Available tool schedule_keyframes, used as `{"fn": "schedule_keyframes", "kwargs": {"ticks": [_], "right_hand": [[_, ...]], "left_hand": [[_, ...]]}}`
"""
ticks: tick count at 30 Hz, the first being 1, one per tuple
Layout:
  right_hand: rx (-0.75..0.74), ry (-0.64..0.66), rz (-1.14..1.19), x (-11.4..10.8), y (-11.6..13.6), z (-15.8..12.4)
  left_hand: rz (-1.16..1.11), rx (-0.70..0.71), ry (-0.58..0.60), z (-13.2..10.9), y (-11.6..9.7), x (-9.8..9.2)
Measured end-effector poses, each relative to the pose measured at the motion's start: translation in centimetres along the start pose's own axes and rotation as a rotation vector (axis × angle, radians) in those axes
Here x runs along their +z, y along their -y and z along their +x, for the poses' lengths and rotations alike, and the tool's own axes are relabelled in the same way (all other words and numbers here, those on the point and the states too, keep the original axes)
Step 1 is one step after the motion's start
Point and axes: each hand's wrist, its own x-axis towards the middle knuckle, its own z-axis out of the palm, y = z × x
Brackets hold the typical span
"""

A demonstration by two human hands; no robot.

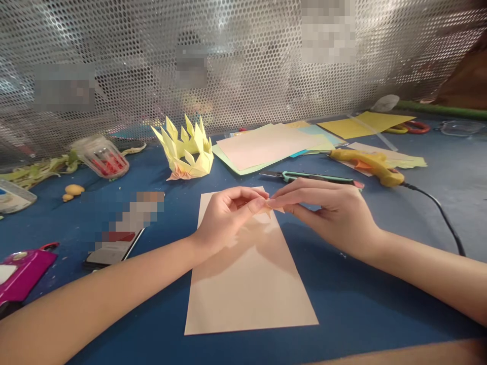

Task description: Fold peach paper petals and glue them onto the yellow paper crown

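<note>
Between my fingertips is a small folded piece of peach paper (276,207), partly hidden by the fingers. My left hand (230,215) pinches it from the left, thumb and index finger together. From the right, my right hand (329,210) has its fingertips closed on the same piece. Both hands are above the far end of a long pale pink paper sheet (251,299) lying flat on the blue table. A yellow paper crown (190,152) with pointed tips stands beyond my left hand, a pinkish folded piece (179,173) at its lower front.
A teal utility knife (319,178) and a yellow glue gun (367,162) with a black cord lie past my right hand. Behind are stacked coloured papers (262,147). At left are a phone (114,248), a clear jar (102,158) and a magenta object (26,276). Perforated metal (243,66) backs the table.
</note>
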Motion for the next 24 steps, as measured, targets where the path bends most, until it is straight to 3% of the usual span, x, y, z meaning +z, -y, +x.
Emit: {"fn": "schedule_keyframes", "kwargs": {"ticks": [4,12,15,19,24], "right_hand": [[-0.002,0.042,0.071,-0.2,0.3,0.1],[0.301,0.003,0.287,0.4,0.6,0.0],[0.343,0.002,0.376,0.6,0.6,0.0],[0.280,-0.047,0.375,0.7,0.4,-0.2],[0.110,-0.042,0.179,0.5,0.1,-0.7]], "left_hand": [[0.049,0.047,0.018,-0.2,-0.1,0.0],[0.126,0.233,0.046,-0.6,-0.1,0.3],[0.146,0.240,0.043,-0.5,0.0,0.4],[0.140,0.229,0.066,-0.7,0.0,0.4],[0.182,0.267,0.065,-1.1,-0.1,0.7]]}}
